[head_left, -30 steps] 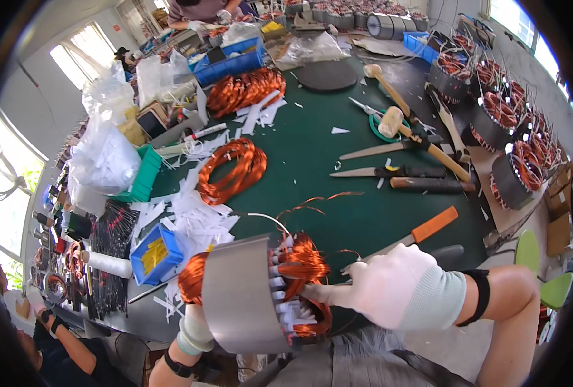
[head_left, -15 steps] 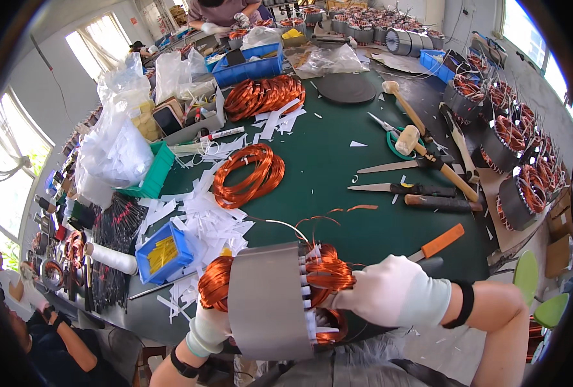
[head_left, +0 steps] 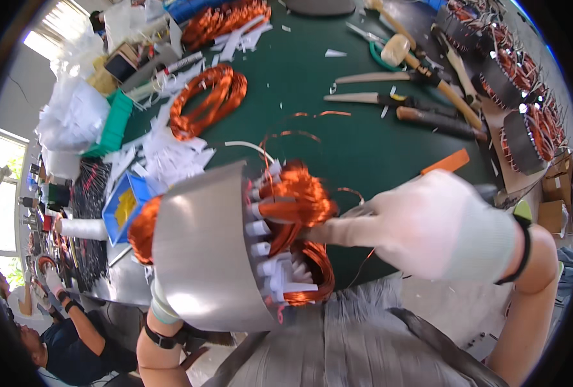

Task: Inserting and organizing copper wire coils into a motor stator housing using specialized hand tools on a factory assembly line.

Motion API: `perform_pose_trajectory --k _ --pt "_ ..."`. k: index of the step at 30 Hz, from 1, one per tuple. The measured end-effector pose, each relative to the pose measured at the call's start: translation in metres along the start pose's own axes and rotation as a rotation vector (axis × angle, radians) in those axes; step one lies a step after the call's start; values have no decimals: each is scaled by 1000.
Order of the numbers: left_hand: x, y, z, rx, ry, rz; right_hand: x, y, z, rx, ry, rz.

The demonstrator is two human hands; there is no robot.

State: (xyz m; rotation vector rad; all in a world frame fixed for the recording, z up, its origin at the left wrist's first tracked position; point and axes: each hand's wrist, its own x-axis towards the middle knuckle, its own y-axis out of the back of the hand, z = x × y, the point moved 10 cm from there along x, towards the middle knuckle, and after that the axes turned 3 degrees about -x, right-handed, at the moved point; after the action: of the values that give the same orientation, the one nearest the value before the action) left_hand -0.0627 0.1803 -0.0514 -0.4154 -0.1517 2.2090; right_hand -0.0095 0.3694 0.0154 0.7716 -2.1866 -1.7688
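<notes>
Fingers point(head_left: 338, 231) of the gloved right hand point(head_left: 438, 226) poke straight into the copper windings point(head_left: 296, 200), stator point(head_left: 203, 248) just left; left hand's grip is hidden underneath.

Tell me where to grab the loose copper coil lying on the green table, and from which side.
Probably from above, across one long side of the copper coil. It lies flat as an open oval loop, so fingers can drop into the bare middle and outside the strand bundle. Its near-left end abuts the white paper scraps; the right side faces bare green table.
</notes>
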Motion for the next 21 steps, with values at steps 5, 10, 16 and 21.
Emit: perform_pose_trajectory --k 5,10,16,21 --pt "-12 12 2 58 -38 108 -1 -6 17 41 1 -28" --pt "-37 51 12 145 -231 365 -12 -13 36 -63 -76 -66" --pt "-107 76 56 309 -547 725 -27 -27 37 14 3 106" --pt "-109 65 47 343 -508 728 -16 16 -28 -456 -120 354"
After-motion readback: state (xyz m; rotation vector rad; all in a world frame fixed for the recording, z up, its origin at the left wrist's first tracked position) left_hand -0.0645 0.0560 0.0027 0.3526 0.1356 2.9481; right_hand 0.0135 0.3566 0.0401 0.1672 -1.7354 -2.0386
